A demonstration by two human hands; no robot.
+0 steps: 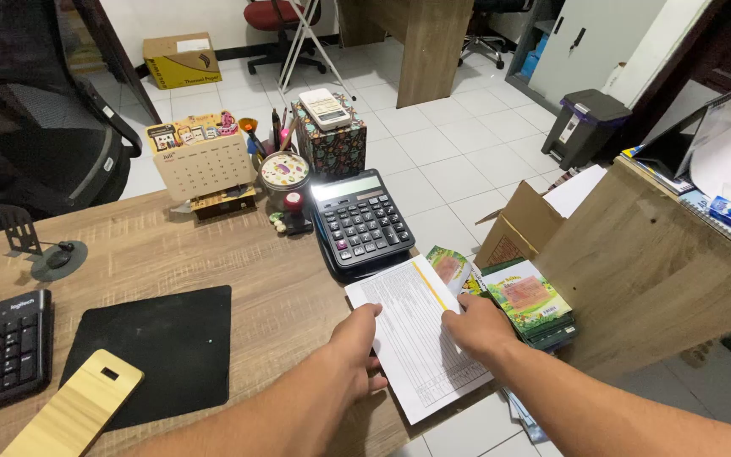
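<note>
Both hands flat on a printed sheet (416, 338) at the tabletop (239, 271) edge. Left hand (359, 343) pins its left margin, fingers loose; right hand (477, 326) presses its right side. Booklet stack (528, 300) just right of the right hand; black calculator (359, 222) just beyond both.

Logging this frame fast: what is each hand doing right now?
Left hand: open, fingers resting on the printed sheet, pinning it to the desk.
Right hand: lies on the same sheet beside the stack of booklets; grip cannot be told.
</note>
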